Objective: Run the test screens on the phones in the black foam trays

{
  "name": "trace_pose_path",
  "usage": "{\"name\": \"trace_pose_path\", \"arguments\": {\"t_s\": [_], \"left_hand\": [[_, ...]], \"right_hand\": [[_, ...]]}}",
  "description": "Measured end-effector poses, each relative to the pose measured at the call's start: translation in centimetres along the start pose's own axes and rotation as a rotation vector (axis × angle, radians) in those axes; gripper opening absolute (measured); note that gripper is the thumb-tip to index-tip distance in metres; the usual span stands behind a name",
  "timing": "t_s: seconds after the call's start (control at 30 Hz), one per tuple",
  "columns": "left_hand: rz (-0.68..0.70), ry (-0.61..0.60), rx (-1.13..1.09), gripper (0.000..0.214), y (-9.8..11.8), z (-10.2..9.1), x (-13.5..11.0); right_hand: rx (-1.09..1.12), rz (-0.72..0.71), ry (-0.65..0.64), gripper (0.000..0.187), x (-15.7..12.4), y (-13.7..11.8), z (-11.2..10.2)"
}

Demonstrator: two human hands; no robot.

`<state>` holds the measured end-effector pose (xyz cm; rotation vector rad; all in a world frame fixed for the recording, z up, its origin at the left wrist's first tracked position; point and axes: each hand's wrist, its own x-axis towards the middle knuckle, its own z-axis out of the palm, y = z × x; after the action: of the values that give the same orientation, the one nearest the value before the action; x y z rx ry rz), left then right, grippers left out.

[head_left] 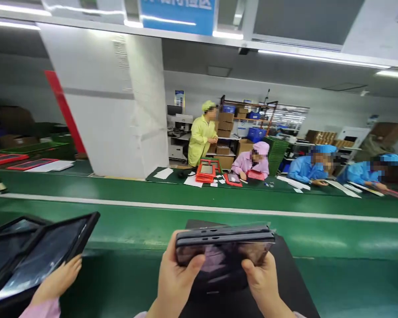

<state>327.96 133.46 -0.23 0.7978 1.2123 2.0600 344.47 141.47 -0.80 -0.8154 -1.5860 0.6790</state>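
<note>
A small stack of dark tablets [223, 260] is held up in front of me, edges toward the far side and a glossy screen facing me. Around its left end, my left hand [179, 274] is closed, thumb on the screen. My right hand [260, 278] grips the right end the same way. Clear film sticks out at the stack's upper right corner. Beneath the tablets lies a black mat [292, 274] on the green bench. How many tablets are stacked is hard to tell; at least two edges show.
At the left, a co-worker's hand [61, 276] in a pink sleeve holds a black-framed panel [49, 251] beside other such frames. A green conveyor belt [119, 221] runs across. Beyond it, several co-workers sit or stand by red trays [205, 170] and white sheets.
</note>
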Motion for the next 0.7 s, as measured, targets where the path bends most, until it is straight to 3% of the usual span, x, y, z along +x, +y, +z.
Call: {"name": "trace_pose_path", "arguments": {"t_s": [0.07, 0.23, 0.4, 0.47, 0.57, 0.7], "left_hand": [[0.033, 0.056, -0.029, 0.057, 0.5, 0.2, -0.9], [0.158, 0.051, -0.044, 0.049, 1.3, -0.1, -2.5], [0.371, -0.204, -0.025, 0.041, 1.4, -1.4, -1.1], [0.451, -0.253, -0.021, 0.037, 1.3, -1.6, -0.6], [0.504, -0.239, -0.030, 0.035, 0.5, -2.4, -0.4], [0.465, -0.156, -0.038, 0.047, -2.6, -5.1, -1.0]], "right_hand": [[0.078, -0.038, 0.001, 0.072, 0.1, -0.8, 0.3], [0.267, -0.090, -0.054, 0.061, -1.2, -2.2, 0.5], [0.402, -0.094, -0.124, 0.045, -1.8, -2.4, 0.6], [0.432, -0.091, -0.141, 0.043, -2.0, -2.3, 0.4], [0.468, -0.088, -0.141, 0.044, -2.3, -2.0, 0.3], [0.556, -0.084, -0.132, 0.052, -2.8, -2.0, 0.5]]}}
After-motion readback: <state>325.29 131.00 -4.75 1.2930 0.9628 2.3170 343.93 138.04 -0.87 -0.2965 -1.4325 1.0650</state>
